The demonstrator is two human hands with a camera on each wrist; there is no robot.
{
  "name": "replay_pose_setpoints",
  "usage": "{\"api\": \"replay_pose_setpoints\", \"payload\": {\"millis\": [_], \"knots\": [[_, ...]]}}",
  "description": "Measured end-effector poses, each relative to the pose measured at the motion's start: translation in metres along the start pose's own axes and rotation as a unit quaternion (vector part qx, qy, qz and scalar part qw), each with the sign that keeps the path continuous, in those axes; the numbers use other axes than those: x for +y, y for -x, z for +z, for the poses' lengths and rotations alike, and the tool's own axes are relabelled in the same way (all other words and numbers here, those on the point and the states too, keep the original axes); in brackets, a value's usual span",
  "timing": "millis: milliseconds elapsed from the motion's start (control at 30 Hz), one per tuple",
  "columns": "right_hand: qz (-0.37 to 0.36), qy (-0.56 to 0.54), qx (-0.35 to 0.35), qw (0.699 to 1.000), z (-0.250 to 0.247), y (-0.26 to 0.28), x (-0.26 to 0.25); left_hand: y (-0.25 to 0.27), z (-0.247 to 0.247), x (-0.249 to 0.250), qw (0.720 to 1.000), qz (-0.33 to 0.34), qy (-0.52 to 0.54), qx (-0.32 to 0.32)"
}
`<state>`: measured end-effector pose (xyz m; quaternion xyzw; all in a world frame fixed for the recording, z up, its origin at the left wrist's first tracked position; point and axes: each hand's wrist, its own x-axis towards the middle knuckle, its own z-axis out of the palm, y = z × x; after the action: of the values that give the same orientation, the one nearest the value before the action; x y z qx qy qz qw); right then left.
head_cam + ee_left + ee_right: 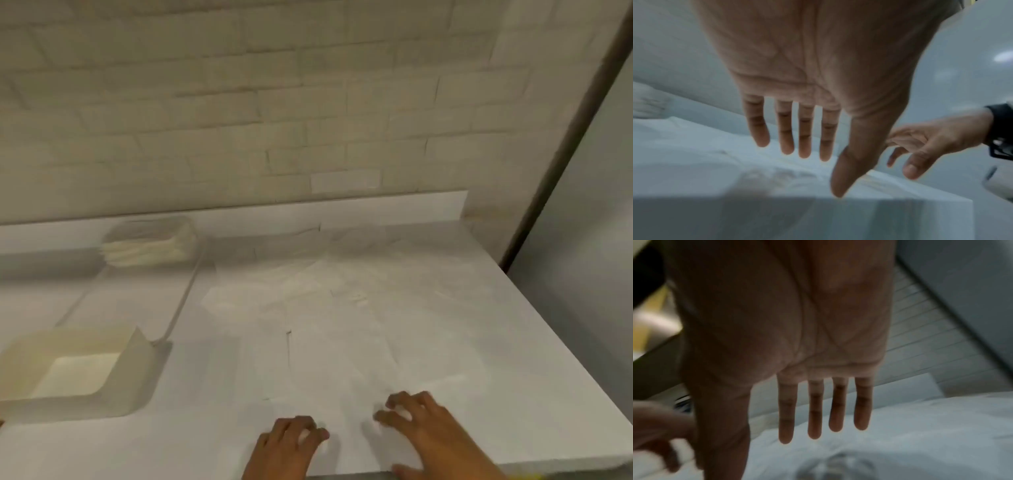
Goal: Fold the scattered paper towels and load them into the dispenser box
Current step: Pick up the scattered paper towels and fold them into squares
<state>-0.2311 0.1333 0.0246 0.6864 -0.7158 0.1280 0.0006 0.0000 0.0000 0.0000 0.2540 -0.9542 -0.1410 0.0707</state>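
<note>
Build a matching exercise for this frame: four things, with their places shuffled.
Things:
1. dispenser box
2. stack of folded towels
3. loose paper towels
4. left hand

Places:
A. spread over the counter's middle
B. near counter edge, beside the right hand
C. near left, open
D. far left, by the backsplash

Pairs: 1-C, 2-D, 3-A, 4-B

right hand (785, 344) spread, 4 fingers (786, 415) straight above white paper towels (920, 434).
</note>
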Motion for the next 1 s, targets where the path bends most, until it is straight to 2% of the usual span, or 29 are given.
{"api": "replay_pose_setpoints", "payload": {"millis": [67,100,167,300,333,367,433,467,500,567,633,700,733,800,833,867,933,1000], "knots": [[0.000,-0.003,-0.028,1.000,0.014,-0.010,-0.019,-0.001,-0.002,-0.002,0.999,-0.007,0.034,-0.012],[-0.003,0.000,-0.023,1.000,0.026,-0.009,-0.023,0.001,-0.005,-0.002,0.999,-0.013,0.028,-0.011],[0.004,0.028,-0.034,0.999,0.030,-0.009,-0.028,0.001,0.000,-0.002,0.999,-0.007,-0.003,-0.047],[0.067,0.012,-0.076,0.995,0.023,-0.011,-0.033,0.010,-0.006,0.001,0.998,0.012,-0.051,-0.038],[0.072,0.014,-0.092,0.993,0.023,-0.013,-0.035,0.011,-0.005,-0.001,0.998,0.041,-0.045,-0.012],[0.072,0.011,-0.102,0.992,0.026,-0.015,-0.036,0.014,-0.016,-0.002,0.999,0.041,-0.027,-0.005],[0.069,0.003,-0.128,0.989,0.025,-0.016,-0.039,0.010,-0.044,-0.004,0.996,0.050,0.063,0.045],[0.069,0.000,-0.131,0.989,0.022,-0.017,-0.040,0.006,-0.058,-0.008,0.985,0.044,0.139,0.094],[0.070,-0.001,-0.136,0.988,0.020,-0.016,-0.041,0.003,-0.074,-0.013,0.967,0.008,0.218,0.130],[0.064,0.003,-0.128,0.990,0.018,-0.015,-0.041,-0.003,-0.108,-0.025,0.920,-0.056,0.325,0.211],[0.046,0.019,-0.104,0.993,0.014,-0.014,-0.041,-0.012,-0.133,-0.042,0.856,-0.132,0.408,0.288],[-0.002,0.018,-0.077,0.997,0.010,-0.011,-0.040,-0.017,-0.143,-0.066,0.790,-0.208,0.460,0.349],[0.001,0.002,-0.068,0.998,0.006,-0.008,-0.039,-0.019,-0.148,-0.073,0.746,-0.249,0.500,0.363],[0.079,-0.051,-0.021,0.995,-0.012,-0.012,-0.041,-0.019,-0.151,-0.086,0.667,-0.305,0.575,0.363],[0.131,-0.137,0.010,0.982,-0.024,-0.016,-0.041,-0.021,-0.147,-0.091,0.649,-0.323,0.588,0.360],[0.177,-0.214,0.087,0.957,-0.035,-0.022,-0.041,-0.024,-0.143,-0.093,0.645,-0.341,0.587,0.352],[0.219,-0.264,0.225,0.912,-0.061,-0.037,-0.048,-0.031,-0.128,-0.092,0.664,-0.355,0.570,0.329],[0.209,-0.295,0.283,0.888,-0.079,-0.054,-0.065,-0.041,-0.113,-0.082,0.694,-0.344,0.560,0.295]]}}
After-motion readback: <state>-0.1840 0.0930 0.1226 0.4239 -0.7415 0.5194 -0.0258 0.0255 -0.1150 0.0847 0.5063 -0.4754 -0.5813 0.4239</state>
